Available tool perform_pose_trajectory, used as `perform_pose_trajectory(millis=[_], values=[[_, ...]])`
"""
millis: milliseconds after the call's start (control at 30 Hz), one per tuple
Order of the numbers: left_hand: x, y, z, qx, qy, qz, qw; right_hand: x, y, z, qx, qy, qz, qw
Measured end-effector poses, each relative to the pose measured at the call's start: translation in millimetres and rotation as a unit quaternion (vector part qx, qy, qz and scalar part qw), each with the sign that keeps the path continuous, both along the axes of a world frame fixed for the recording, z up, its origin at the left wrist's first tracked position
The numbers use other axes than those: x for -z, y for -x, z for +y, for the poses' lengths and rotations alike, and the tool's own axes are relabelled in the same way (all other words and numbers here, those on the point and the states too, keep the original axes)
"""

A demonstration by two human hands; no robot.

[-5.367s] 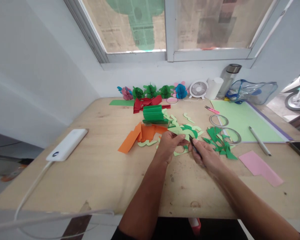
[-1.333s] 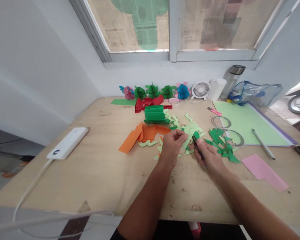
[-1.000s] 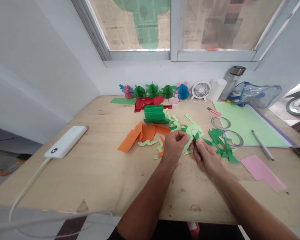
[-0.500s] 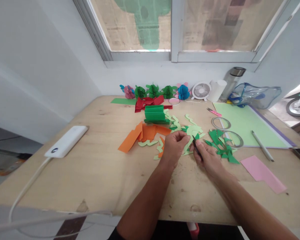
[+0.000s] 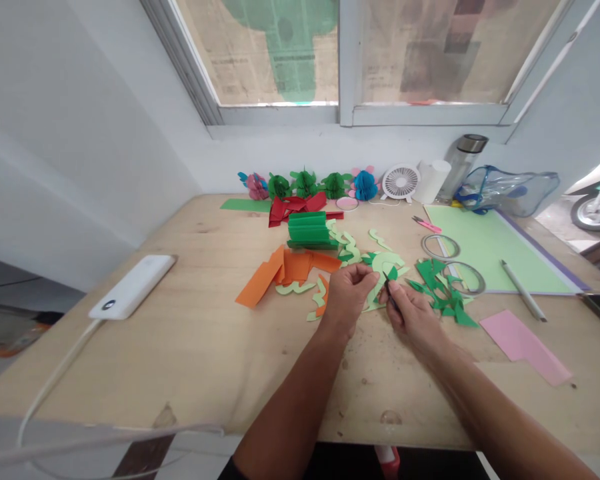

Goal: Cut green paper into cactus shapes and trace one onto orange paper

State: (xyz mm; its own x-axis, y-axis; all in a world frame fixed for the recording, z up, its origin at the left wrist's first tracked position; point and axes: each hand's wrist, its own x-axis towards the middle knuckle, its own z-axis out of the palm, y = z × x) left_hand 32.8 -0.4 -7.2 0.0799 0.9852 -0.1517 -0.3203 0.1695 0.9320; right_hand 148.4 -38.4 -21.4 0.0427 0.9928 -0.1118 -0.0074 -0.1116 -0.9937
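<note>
Nudged rightward, the left hand presses its fingertips together, anything pinched unclear; the right hand grips a black tool by green cutouts on the table. Fan and bottle line the wall.

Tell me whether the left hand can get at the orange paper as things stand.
Probably yes: the left hand is right beside the orange paper, with nothing tall between, though its fingers look pinched together.
</note>
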Motion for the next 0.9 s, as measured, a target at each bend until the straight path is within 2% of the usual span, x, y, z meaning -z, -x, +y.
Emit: perform_pose_trajectory(millis=[333, 667, 900], values=[[0.2, -4.0, -1.3, -0.004, 0.035, -0.040, 0.999, 0.0, -0.5, -0.8, 0.005, -0.009, -0.018, 1.000], [3.9, -8.4, -3.6, -0.005, 0.034, -0.044, 0.998, -1.3, -0.7, -0.5, 0.022, -0.021, -0.029, 0.999], [0.8, -8.9, -5.3, -0.002, 0.037, -0.074, 0.997, -6.3, 0.7, -1.9, 0.026, -0.023, -0.031, 0.999]])
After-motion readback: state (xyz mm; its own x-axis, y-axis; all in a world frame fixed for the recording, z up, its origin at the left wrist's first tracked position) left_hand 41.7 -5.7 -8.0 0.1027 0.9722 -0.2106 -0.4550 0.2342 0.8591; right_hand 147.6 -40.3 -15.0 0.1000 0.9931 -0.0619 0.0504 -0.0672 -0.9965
